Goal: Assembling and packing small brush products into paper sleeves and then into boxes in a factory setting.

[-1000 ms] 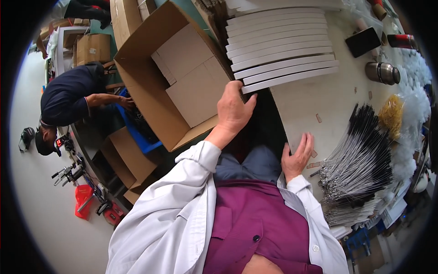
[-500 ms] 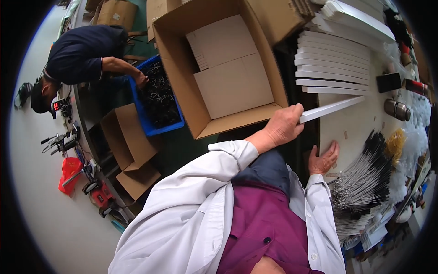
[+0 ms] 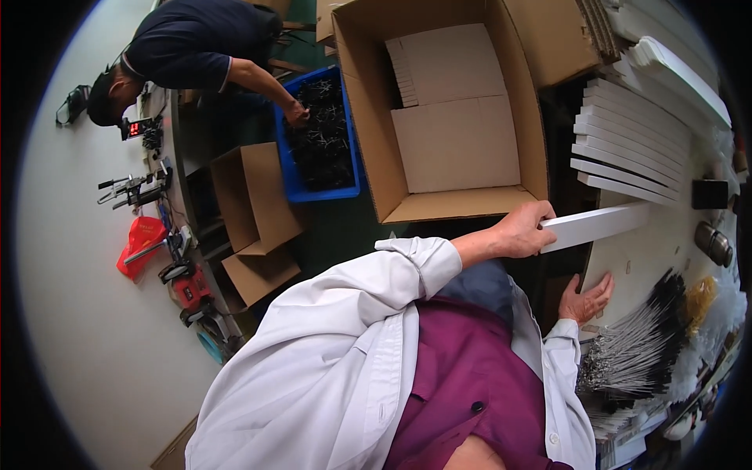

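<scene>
My left hand (image 3: pixel 518 232) is closed around one end of a long, narrow white box (image 3: pixel 593 225). Its far end reaches over the white table (image 3: pixel 638 254) on the right. My right hand (image 3: pixel 586 300), fingers spread, rests at the table's near edge. In front of my left forearm stands a big open cardboard carton (image 3: pixel 458 206), with flat white boxes (image 3: pixel 458 145) packed inside it. A row of similar white boxes (image 3: pixel 630 141) lies on the table beyond the held one.
Thin metal rods with black ends (image 3: pixel 638 345) are heaped beside my right hand. At the left, a co-worker (image 3: pixel 200 47) reaches into a blue bin (image 3: pixel 319 193) of dark parts. An open empty carton (image 3: pixel 254 200) stands nearby. A dark flask (image 3: pixel 714 244) is on the table.
The whole view has turned, shifting the scene rightward. My left hand still grips the white box, whose broad side shows more now. The right hand stays on the table edge.
</scene>
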The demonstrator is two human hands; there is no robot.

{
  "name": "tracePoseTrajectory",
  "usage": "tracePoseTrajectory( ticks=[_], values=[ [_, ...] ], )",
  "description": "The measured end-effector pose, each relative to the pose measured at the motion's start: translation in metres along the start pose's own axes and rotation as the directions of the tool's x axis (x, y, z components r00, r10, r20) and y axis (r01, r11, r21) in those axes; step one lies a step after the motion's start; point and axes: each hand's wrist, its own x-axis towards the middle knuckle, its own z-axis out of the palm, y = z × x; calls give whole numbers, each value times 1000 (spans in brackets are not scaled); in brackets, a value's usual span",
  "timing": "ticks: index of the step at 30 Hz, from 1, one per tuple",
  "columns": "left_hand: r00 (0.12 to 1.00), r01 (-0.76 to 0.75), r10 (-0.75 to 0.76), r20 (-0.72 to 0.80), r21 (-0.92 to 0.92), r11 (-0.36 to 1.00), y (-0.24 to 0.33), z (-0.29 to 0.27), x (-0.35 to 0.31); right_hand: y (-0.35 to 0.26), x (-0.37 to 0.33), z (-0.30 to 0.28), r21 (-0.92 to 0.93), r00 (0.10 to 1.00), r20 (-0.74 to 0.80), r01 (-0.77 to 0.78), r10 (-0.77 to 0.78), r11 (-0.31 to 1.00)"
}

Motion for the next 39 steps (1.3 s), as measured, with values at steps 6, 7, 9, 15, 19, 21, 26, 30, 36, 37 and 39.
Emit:
tracePoseTrajectory(
  ticks=[6,7,9,15,19,21,26,30,36,37,39],
  values=[
    [996,58,-42,82,-195,979,0,-9,-19,6,-1,-3,-19,999,33,-20,21,1000],
    [996,62,-47,80,-194,979,2,-13,-22,7,0,-2,-12,999,44,-24,24,1000],
    [980,98,-69,187,-151,984,6,-20,-26,10,-1,0,4,999,37,-1,1,1000],
    [971,115,-79,224,-150,982,8,-33,-37,0,1,-6,-11,997,74,1,0,1000],
    [978,102,-63,201,-193,976,2,-51,-51,-3,0,-1,-13,997,64,-29,30,999],
    [979,113,-68,192,-236,965,-1,-63,-60,0,1,3,-40,998,54,-43,45,998],
    [993,74,-37,112,-348,934,-6,-98,-80,-14,1,-1,192,964,8,-261,265,946],
    [987,102,-39,157,-417,903,-15,-128,-100,-120,3,-38,671,784,479,-617,395,412],
    [972,152,-65,228,-387,909,-25,-146,-115,-279,15,-88,757,756,653,-653,36,-32],
    [968,183,-92,234,-404,896,-25,-143,-116,-286,15,-84,761,760,648,-644,38,-79],
    [962,220,-129,239,-407,886,-24,-140,-117,-300,16,-69,758,757,649,-633,74,-158]
  ],
)
